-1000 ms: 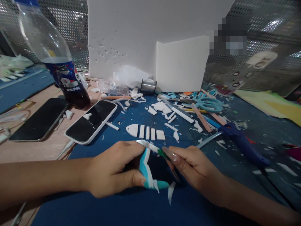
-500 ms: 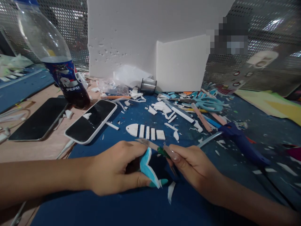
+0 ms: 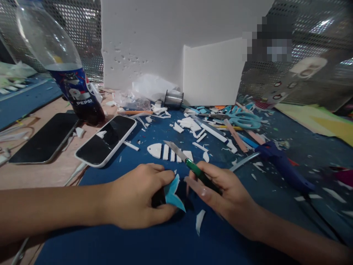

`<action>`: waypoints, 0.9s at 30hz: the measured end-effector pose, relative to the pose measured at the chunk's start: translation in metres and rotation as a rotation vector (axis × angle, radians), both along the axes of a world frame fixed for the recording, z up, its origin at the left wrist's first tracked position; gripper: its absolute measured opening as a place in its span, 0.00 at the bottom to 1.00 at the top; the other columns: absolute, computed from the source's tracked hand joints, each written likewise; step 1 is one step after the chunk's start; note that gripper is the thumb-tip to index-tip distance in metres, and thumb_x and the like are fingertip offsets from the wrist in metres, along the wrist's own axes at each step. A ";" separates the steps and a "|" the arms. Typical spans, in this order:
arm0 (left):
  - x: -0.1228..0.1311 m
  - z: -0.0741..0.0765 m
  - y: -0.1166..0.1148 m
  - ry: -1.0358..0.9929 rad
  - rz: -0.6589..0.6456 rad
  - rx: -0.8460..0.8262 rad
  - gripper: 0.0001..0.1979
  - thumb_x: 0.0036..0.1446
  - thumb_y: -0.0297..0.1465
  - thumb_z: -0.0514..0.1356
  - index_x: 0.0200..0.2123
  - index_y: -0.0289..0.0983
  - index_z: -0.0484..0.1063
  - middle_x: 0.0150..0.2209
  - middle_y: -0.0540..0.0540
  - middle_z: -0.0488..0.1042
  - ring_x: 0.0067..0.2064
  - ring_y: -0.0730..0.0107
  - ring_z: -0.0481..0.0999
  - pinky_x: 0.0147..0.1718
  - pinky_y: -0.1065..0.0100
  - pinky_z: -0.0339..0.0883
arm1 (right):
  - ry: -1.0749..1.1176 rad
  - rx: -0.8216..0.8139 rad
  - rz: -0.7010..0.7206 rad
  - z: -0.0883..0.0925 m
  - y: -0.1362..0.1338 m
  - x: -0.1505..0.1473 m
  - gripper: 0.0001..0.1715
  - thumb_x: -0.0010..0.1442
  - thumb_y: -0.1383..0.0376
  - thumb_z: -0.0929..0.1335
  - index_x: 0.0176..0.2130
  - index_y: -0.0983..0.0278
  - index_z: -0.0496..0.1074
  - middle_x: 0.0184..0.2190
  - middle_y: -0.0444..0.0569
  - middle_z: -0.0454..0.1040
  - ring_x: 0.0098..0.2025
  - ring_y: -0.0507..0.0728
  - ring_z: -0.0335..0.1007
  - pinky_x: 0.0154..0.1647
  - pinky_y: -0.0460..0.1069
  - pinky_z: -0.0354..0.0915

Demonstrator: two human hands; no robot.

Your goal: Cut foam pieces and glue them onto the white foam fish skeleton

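My left hand (image 3: 140, 198) grips a light-blue foam fish tail (image 3: 174, 197) between thumb and fingers, its forked edge facing right. In my right hand (image 3: 226, 198) is a craft knife (image 3: 200, 172) with a green handle, its blade angled up to the left. The blade passes in front of a row of white foam pieces lying on the blue mat (image 3: 132, 239). At the left end of that row is a rounded, pointed head piece (image 3: 154, 150) with a small hole. A curved white offcut (image 3: 200, 222) lies between my hands, near the mat's front.
Two phones (image 3: 106, 141) and a Pepsi bottle (image 3: 79, 92) stand or lie at left. White scraps, blue scissors (image 3: 245, 119), a marker (image 3: 213, 131) and a wire spool (image 3: 173, 99) crowd the back. A blue glue gun (image 3: 286, 169) lies right; white foam boards (image 3: 143, 44) stand behind.
The knife has lifted away from the tail, its blade now up and pointing left over the white pieces. My left hand has turned the tail flatter and lower toward the mat.
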State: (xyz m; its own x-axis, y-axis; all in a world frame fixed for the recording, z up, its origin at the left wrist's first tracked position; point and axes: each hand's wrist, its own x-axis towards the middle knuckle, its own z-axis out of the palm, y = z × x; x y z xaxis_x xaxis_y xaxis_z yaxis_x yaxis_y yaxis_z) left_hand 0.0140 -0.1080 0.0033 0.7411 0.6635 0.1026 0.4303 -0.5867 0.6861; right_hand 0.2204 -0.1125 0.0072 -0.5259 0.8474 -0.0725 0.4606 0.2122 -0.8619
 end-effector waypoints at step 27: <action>0.004 -0.007 -0.003 0.128 -0.138 0.199 0.10 0.53 0.35 0.56 0.31 0.32 0.67 0.29 0.42 0.72 0.33 0.62 0.71 0.34 0.63 0.63 | 0.014 0.008 0.002 0.000 0.001 -0.018 0.21 0.60 0.54 0.60 0.23 0.65 0.59 0.17 0.37 0.50 0.18 0.45 0.47 0.16 0.43 0.45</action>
